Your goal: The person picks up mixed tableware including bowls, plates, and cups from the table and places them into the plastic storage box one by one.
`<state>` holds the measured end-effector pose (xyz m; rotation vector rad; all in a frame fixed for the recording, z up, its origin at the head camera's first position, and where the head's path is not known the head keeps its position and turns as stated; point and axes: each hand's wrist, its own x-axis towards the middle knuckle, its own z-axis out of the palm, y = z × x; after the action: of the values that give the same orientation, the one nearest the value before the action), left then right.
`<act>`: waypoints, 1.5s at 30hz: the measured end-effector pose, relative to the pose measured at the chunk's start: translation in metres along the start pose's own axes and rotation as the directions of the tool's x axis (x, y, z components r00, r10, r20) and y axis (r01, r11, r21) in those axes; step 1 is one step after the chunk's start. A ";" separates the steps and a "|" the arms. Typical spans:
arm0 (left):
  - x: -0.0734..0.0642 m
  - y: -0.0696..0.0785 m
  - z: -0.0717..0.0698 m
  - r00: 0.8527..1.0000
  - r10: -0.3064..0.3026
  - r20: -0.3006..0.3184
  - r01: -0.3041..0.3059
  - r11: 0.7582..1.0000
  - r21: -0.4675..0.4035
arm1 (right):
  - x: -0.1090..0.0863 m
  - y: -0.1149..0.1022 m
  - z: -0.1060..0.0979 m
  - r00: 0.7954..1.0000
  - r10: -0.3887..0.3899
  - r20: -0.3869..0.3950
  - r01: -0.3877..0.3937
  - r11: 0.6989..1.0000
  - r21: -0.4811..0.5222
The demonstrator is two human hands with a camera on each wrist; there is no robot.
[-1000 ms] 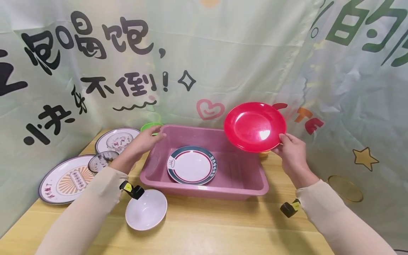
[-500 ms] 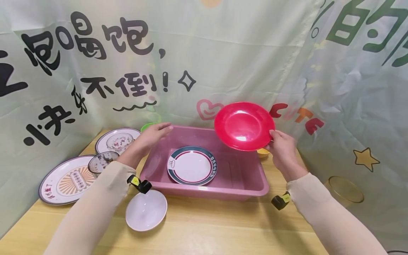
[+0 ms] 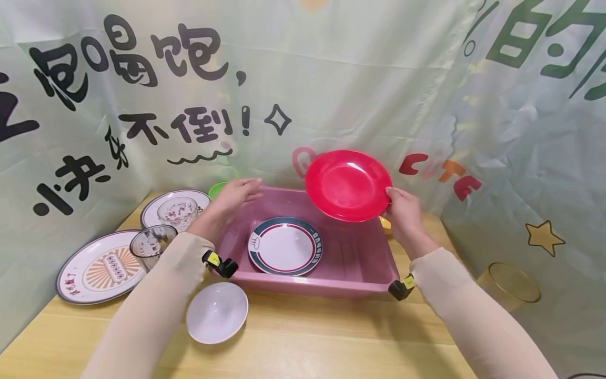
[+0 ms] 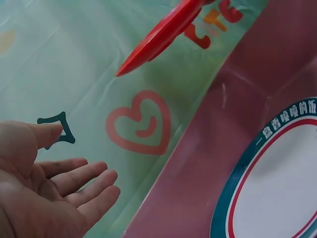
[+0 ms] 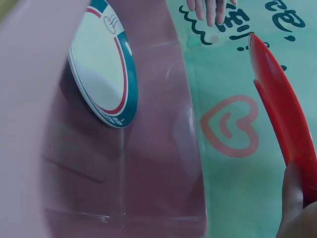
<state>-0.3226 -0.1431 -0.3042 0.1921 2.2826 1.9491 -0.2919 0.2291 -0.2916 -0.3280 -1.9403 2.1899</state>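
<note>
A red plate (image 3: pixel 349 185) is tilted up over the back right of a pink plastic tub (image 3: pixel 364 263). My right hand (image 3: pixel 406 213) pinches its right rim, thumb on the near face. In the right wrist view the red plate (image 5: pixel 282 99) appears nearly edge-on. Above the tub's back left corner, my left hand (image 3: pixel 234 199) is held with loosely extended fingers and nothing in it; the left wrist view shows the same hand (image 4: pixel 59 188) with its palm bare. A white plate with a teal, lettered rim (image 3: pixel 286 246) lies on the tub's floor, left of centre.
A white bowl (image 3: pixel 217 313) stands before the tub's left front. To the left are two patterned plates, one large (image 3: pixel 101 268) and one behind (image 3: pixel 153 205), with glass bowls (image 3: pixel 153 243) on or beside them. Green (image 3: pixel 216 189) and yellow (image 3: pixel 385 225) items peek out behind the tub.
My right hand has carried the red plate leftward. My left hand has moved right, toward the tub's back edge. The tub, the plate in it and the bowl stay put.
</note>
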 end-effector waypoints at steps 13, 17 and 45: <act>0.017 0.001 0.013 1.000 0.022 -0.005 -0.022 0.990 -0.138 | 0.015 0.009 0.027 1.000 0.001 0.027 -0.001 1.000 0.024; 0.022 0.001 0.018 1.000 0.015 -0.005 -0.015 0.970 -0.241 | 0.020 0.014 0.036 0.999 -0.035 0.026 0.037 0.997 -0.061; 0.057 -0.020 0.030 0.995 -0.055 -0.085 0.019 0.927 -0.375 | 0.040 0.034 0.072 0.988 -0.022 0.150 0.063 0.959 -0.275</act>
<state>-0.3734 -0.1069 -0.3301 0.0151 1.8948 2.3679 -0.3515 0.1687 -0.3182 -0.1682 -2.3187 1.9618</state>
